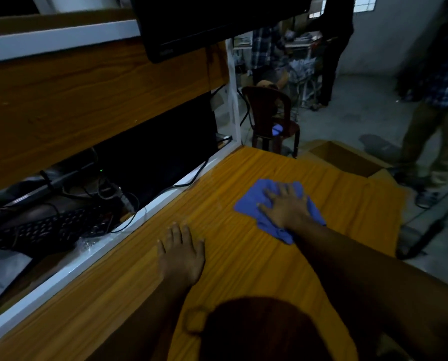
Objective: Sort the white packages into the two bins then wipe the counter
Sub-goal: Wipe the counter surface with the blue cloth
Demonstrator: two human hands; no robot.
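We are at the wiping part of the job, by our reckoning: no white packages show anywhere in view, and an open cardboard box (348,157) that may be one of the bins sits just past the far edge of the table (361,204).

Our right hand (286,204) lies flat on the blue cloth (251,198), fingers straight and spread, palm pressing the cloth to the wood. The cloth is bunched and soft, with a creased tail poking out under the wrist. It sits on the far right part of the table. Our left hand (181,251) rests flat on bare wood, fingers apart and holding nothing, nearer the body and nearer the white rim (87,259) on the left.

The table's long axis runs along that rim. From the cloth, most of the bare surface lies toward us and to the left, so the next stroke probably pulls back that way. The right hand is the one to make it.

The tabletop is a smooth orange laminate with a fine straight grain. Below the rim, a black keyboard (56,227) lies among cables.
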